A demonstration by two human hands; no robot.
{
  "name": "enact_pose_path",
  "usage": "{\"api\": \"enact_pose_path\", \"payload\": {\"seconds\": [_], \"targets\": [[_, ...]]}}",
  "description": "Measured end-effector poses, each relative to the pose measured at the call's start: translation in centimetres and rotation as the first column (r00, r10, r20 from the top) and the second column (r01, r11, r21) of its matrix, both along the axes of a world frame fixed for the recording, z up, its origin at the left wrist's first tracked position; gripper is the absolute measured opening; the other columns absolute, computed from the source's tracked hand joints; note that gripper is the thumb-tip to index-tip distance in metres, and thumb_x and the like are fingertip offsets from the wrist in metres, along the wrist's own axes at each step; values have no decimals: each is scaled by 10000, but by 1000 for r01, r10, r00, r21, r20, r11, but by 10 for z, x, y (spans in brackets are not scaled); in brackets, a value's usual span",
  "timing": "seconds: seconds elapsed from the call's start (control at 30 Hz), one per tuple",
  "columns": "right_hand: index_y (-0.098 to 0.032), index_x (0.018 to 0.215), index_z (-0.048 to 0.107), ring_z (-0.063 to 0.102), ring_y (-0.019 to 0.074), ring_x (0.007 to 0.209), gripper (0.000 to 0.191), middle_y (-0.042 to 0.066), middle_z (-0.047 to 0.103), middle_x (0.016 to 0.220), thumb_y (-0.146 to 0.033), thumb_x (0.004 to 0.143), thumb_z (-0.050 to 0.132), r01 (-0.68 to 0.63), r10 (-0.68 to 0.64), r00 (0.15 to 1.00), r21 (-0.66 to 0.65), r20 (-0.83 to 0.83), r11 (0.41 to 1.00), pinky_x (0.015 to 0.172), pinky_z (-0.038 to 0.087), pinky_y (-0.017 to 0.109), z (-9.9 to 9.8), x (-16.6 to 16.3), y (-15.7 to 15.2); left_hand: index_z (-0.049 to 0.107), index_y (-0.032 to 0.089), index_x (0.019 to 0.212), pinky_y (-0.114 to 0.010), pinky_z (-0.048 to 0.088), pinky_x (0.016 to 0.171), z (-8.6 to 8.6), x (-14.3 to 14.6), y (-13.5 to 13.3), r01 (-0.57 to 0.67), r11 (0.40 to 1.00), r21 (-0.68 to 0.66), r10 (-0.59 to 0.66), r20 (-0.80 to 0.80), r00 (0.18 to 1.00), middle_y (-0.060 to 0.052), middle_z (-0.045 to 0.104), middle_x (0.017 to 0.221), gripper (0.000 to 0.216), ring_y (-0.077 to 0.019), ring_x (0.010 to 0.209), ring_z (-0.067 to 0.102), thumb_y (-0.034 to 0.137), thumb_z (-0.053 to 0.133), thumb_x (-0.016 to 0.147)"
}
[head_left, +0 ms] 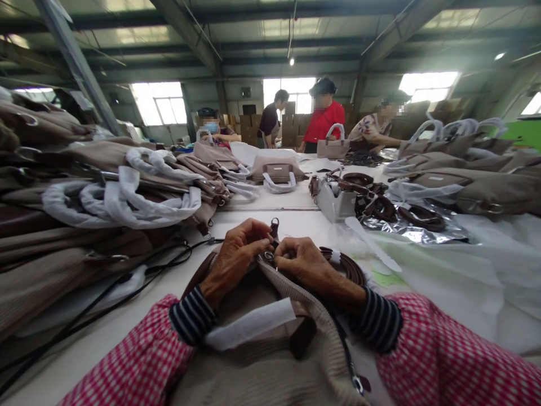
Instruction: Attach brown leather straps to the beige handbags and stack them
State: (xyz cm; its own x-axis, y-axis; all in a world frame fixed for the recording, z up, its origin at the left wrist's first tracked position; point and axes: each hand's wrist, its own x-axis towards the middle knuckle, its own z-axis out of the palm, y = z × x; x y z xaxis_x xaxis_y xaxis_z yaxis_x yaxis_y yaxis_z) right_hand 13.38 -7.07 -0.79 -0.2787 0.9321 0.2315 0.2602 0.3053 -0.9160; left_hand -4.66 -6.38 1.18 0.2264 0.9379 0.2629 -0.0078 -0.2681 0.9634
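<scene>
A taupe handbag [236, 361] with a ribbed lining and an open zipped top lies before me on the table. Its handle [253, 324] is wrapped in white paper, with a dark brown leather end. At the bag's far corner, my left hand [236, 254] pinches near a small dark leather tab [274, 227] with metal hardware. Close beside it, my right hand [306, 262] is closed in a pinch at the zip's end, by a metal ring [269, 256]. What exactly lies between the fingertips is partly hidden. A coiled brown strap [349, 268] rests behind my right wrist.
Piled handbags [105, 186] rise at left; more bags [477, 186] lie at right. A white box [333, 200] with brown straps stands ahead, beside clear plastic [448, 231]. A black cord [139, 285] crosses the left side. Several people work across the table [291, 217].
</scene>
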Motion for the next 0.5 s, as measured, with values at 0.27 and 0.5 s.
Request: {"api": "enact_pose_path", "payload": {"seconds": [0.27,0.5], "targets": [[-172,695,669,518,120,606,41,-13,625,661,-211,695,657,30,-36,991,-47,-127,998,560,402,237,8,2,-4,719,169,982,-295,489,828,6,0,-1,4,996,92,18,-241,970,-31,725,959,199,-187,891,658,213,714,789],[-174,717,662,522,129,622,112,-6,626,668,-282,715,689,66,-70,988,-35,-138,997,565,403,247,3,2,-2,798,169,869,-296,467,785,5,-3,-1,42,996,80,-19,-272,962,-44,750,880,196,-202,855,647,360,766,836]]}}
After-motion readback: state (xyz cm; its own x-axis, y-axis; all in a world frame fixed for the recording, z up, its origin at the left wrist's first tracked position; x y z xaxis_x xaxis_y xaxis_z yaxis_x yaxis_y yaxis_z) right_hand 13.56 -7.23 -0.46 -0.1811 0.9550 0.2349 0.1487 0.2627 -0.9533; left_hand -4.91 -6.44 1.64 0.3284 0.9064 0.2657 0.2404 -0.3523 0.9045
